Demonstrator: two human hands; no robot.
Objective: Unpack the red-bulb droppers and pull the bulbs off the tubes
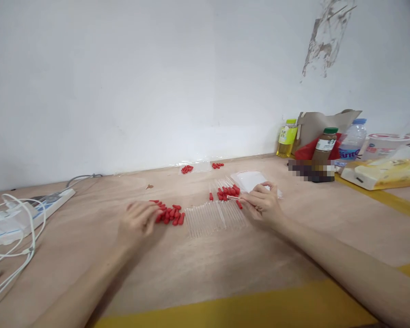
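My left hand (138,221) rests on the table with its fingers curled at the edge of a pile of small red rubber caps (171,214); what they pinch is hidden. My right hand (261,202) is closed in a pinch on a thin clear glass tube with a red cap (235,198). Between the hands lies a row of clear glass tubes (213,217). A second heap of red caps and capped tubes (227,191) sits just left of my right hand. A stack of clear plastic bags (251,180) lies behind that hand.
A white power strip (37,207) with white cables (17,246) lies at the left. Two more small clusters of red caps (187,169) lie by the wall. Bottles (287,138), a paper bag (323,123) and a tissue pack (384,174) stand at the right. Yellow tape (225,312) marks the near edge.
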